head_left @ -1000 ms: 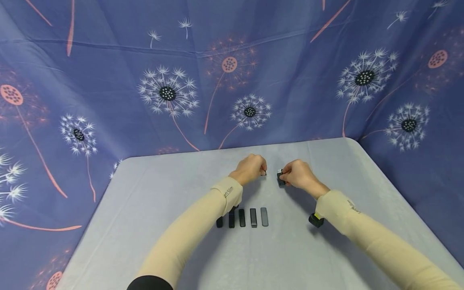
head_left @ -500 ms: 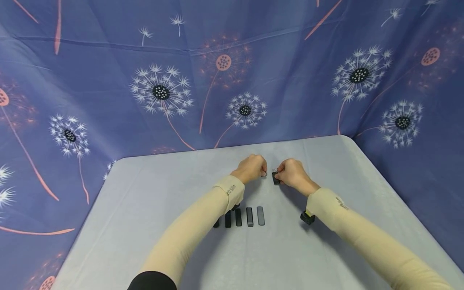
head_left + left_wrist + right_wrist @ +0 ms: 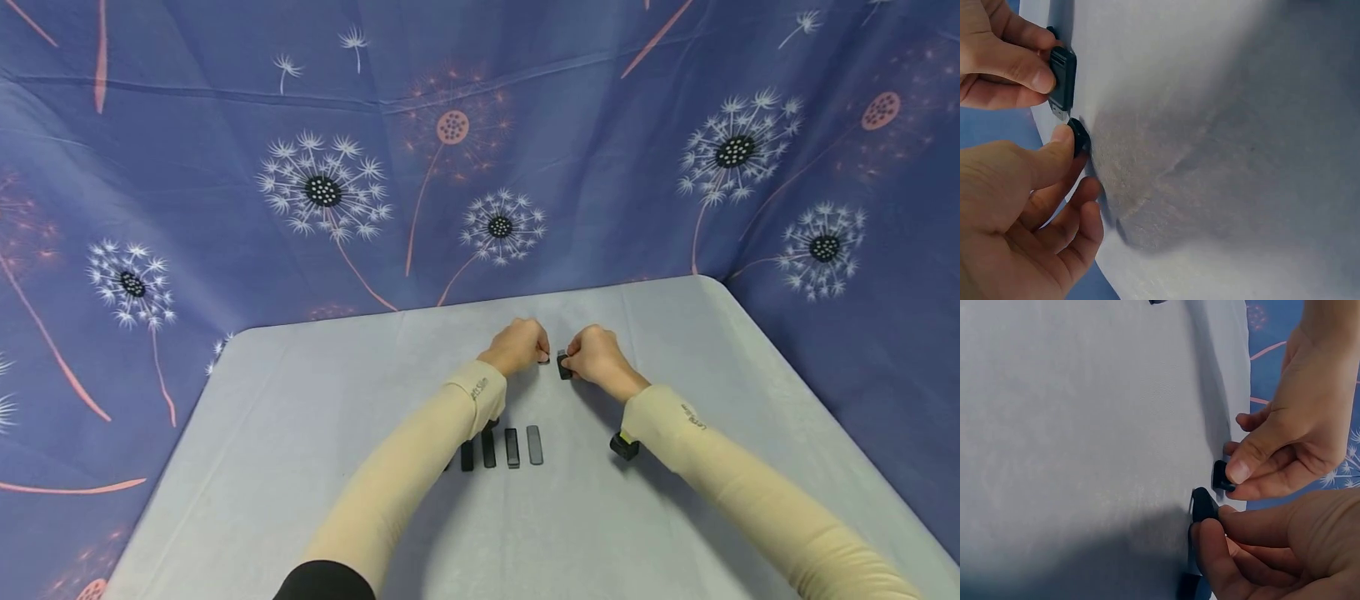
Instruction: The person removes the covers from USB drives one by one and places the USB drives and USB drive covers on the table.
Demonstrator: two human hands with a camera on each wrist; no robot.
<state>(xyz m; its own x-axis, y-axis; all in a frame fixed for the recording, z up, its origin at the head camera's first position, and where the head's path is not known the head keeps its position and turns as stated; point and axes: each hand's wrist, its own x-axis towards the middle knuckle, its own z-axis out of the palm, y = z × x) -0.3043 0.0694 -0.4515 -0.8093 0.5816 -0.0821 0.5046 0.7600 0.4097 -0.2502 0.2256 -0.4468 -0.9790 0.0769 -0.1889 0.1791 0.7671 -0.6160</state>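
Note:
My right hand (image 3: 600, 358) pinches a dark USB stick (image 3: 1062, 78) between thumb and fingers. Its bare metal plug (image 3: 1059, 113) points toward my left hand (image 3: 517, 346). Between left thumb and fingertip I pinch a small dark cap (image 3: 1077, 137), mostly hidden in the head view. Plug and cap are very close in the left wrist view; whether they touch I cannot tell. Both hands are over the far part of the table (image 3: 337, 400). Nearer me lies a row of several sticks, among them a grey one (image 3: 535, 445) and a black one (image 3: 512, 447).
My left sleeve (image 3: 405, 475) covers the left end of the row. A black wrist device (image 3: 624, 446) hangs under the right cuff. Behind the table's far edge hangs a blue cloth (image 3: 585, 167) with dandelion prints.
My right hand has brought the USB stick left, closer to the cap in my left hand, which keeps its pinch. The head view has shifted slightly.

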